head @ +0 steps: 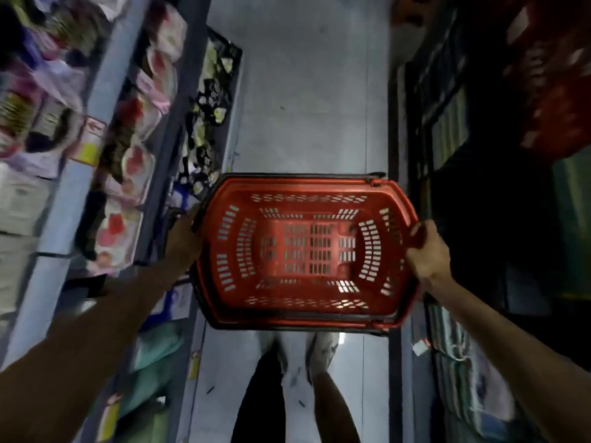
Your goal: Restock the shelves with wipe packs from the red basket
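Head: two hands point(183, 241) point(429, 254) apparently grip one red basket point(303, 247).

No text can be read anywhere. A shelf tag point(91, 140) at ten o'clock, fixed to the pale shelf point(76, 203), is seen to carry a red mark above a yellow band, but its print is smeared by motion blur. A yellow tag point(193, 362) at seven o'clock is blurred in the same way. A white and red tag point(420, 346) between four and five o'clock is too small to be made out. The print on the packs point(161, 63) at eleven o'clock cannot be told.
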Demonstrator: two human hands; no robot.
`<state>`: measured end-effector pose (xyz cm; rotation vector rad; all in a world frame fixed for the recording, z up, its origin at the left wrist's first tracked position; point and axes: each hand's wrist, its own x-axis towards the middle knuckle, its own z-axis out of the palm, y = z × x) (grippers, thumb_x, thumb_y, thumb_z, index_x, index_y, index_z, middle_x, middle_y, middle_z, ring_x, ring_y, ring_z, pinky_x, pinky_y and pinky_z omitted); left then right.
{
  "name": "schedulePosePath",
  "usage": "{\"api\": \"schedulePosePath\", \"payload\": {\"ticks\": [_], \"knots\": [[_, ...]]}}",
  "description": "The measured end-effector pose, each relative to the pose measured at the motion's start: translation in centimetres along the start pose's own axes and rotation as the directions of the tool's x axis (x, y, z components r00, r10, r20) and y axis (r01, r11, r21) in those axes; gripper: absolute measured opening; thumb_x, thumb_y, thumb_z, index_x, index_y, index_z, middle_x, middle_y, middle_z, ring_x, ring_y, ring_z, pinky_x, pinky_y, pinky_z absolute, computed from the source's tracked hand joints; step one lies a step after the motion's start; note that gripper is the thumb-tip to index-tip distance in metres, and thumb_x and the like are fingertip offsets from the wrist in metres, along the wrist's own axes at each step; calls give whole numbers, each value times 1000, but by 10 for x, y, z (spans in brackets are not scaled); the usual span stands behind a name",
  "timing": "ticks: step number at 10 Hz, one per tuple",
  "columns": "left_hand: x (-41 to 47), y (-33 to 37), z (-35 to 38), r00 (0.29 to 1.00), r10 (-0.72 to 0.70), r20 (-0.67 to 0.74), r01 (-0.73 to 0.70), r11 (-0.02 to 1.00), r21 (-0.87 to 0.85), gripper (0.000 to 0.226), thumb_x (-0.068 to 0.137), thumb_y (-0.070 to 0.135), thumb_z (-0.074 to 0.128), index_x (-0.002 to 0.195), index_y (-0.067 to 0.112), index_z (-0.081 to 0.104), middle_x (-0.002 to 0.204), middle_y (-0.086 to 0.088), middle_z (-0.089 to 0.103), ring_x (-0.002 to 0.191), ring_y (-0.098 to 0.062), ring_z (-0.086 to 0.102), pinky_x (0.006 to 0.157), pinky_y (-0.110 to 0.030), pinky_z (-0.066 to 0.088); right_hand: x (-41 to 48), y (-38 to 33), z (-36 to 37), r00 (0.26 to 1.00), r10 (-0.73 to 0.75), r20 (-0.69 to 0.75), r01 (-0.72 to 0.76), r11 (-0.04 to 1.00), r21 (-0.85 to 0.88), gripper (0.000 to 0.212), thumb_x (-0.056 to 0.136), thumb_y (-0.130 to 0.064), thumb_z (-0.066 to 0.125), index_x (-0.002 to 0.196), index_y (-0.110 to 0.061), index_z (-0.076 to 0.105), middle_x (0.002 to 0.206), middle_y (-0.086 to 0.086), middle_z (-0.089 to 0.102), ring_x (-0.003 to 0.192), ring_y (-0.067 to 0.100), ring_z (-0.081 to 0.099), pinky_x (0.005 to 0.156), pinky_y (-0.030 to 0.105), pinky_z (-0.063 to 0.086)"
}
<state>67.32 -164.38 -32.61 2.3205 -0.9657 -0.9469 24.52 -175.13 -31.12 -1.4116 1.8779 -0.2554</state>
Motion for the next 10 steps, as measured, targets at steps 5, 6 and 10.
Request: {"api": "schedulePosePath", "payload": {"ticks": [5,6,10], "knots": [[212,-184,209,994,-99,54,98,995,10,28,104,6,60,130,-2,65,113,-20,72,83,-16,67,73,-20,54,198,164,237,979,138,147,-145,989,38,46,92,9,56,135,-8,50,103,-2,62,82,14,64,74,35,58],[216,-183,210,974,-158,160,168,984,-53,44,100,8,68,142,12,56,118,-6,69,87,-6,66,69,-16,57,199,168,245,966,168,195,-179,983,44,50,94,2,62,139,-13,48,100,-3,63,91,24,69,85,48,60],[141,18,92,967,98,237,-172,932,318,80,87,55,59,159,24,39,158,-13,47,138,-31,52,115,-42,42,145,-4,126,971,-45,234,69,993,-95,51,88,-19,68,138,-15,57,119,17,66,82,24,65,76,29,53]]}}
